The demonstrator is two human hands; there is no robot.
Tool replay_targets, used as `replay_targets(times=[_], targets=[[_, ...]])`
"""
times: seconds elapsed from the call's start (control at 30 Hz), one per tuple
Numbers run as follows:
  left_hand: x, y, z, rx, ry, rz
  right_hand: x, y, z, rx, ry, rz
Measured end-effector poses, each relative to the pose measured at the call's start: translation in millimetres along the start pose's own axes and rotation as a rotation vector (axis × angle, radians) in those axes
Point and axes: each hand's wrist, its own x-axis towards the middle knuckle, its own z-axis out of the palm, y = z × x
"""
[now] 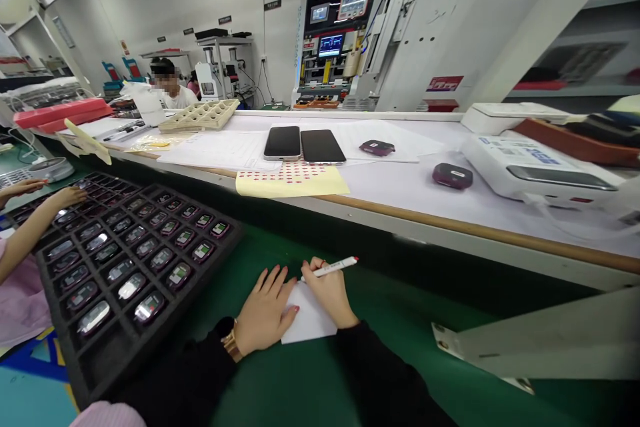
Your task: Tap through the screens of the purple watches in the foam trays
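In the head view, the left hand (263, 312) lies palm down with its fingers somewhat spread, the thumb over a small white sheet of paper (311, 321) on the near green work surface (310, 380). A gold-coloured metal wristband (231, 345) circles that wrist. The right hand (327, 292), just to the right, grips a slim white pen with a red end (337, 267); the red end points right, while the other end sits at the paper's far edge, and whether it touches cannot be told. On the left stands a black compartmented tray (103, 361) bearing rows of rounded, purple-edged devices (149, 307). Beyond it, a co-worker's hand (66, 197) reaches over more devices, with a pink sleeve (25, 300) at the near left. On the far raised white shelf (390, 183), two black-screened phones (283, 142) lie side by side, just beyond a yellow sheet with red marks (293, 181). To their right are a dark purple rounded device (377, 147) on paper, a second such device (453, 175), and a white box-shaped machine (540, 170). Far left, a person in white (176, 95) appears behind a beige moulded tray (200, 117).
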Motion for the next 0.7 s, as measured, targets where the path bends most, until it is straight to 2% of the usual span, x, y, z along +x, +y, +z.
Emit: replay_targets(times=[0.17,0.43,0.7], targets=[[1.3,7.1,5.7,0.044,-0.011,-0.016,0.7,2.4,-2.8,-0.025,0.007,0.008],[13.2,19.3,31.9,0.113,-0.034,-0.111,-3.2,0.2,-6.6,-0.008,0.000,0.001],[21.0,28.7,46.3,0.171,-0.031,-0.175,-6.1,0.0,-8.4,0.001,-0.006,0.004]])
